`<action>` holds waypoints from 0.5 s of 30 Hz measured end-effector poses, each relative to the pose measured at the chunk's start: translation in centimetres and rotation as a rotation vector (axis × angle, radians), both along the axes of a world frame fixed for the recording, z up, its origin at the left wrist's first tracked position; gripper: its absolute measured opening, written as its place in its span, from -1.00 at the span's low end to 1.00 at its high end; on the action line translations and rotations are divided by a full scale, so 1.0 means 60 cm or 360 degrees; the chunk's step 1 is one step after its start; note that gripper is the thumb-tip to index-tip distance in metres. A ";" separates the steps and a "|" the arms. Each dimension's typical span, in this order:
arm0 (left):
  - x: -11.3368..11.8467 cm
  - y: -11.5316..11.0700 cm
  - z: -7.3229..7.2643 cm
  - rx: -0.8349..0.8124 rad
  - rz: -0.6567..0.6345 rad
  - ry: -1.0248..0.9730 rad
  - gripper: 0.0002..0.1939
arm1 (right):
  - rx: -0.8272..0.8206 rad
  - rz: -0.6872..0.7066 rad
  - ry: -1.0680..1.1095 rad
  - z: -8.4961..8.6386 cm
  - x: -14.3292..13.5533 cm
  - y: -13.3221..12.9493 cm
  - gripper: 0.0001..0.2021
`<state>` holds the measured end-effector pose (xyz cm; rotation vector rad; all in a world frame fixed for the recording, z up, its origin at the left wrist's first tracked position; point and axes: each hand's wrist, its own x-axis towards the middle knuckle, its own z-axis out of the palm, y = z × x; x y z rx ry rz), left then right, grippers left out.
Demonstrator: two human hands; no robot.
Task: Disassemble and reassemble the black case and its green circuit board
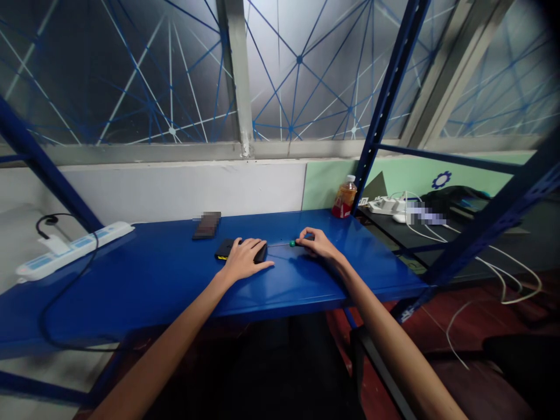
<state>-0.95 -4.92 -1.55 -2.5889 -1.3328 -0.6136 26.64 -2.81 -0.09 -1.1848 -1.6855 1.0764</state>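
My left hand (245, 258) lies over a flat black case (224, 247) with a yellow strip along its near side. The fingers are spread across its top, and the thumb sticks out to the right. Much of the case is hidden under the palm. Just to the right, my right hand (318, 242) is closed around a screwdriver (293, 244) with a green collar and a dark handle end. Its thin metal shaft points left, toward the right side of the case. Whether the tip touches the case I cannot tell.
A dark flat object (207, 226), partly blurred, lies behind the case. A bottle (345, 198) of reddish drink stands at the blue table's (175, 291) back right corner. At left sits a white power strip (79, 251) with a black cable. Blue posts (389, 93) frame the table; white cables (494, 268) hang at right.
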 end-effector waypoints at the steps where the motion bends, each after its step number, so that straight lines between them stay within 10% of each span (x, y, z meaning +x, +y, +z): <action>1: 0.000 0.000 0.000 0.0001 0.0001 -0.0001 -0.29 | 0.0015 -0.0022 -0.0003 -0.002 0.000 0.001 -0.60; 9: 0.000 0.001 -0.001 -0.0003 -0.0006 -0.0012 -0.28 | 0.0471 -0.0360 -0.0643 -0.007 -0.002 0.002 -0.37; 15: 0.000 0.000 -0.001 0.0003 -0.0014 -0.0010 -0.28 | 0.0001 0.0006 -0.0254 -0.005 0.004 -0.002 -0.54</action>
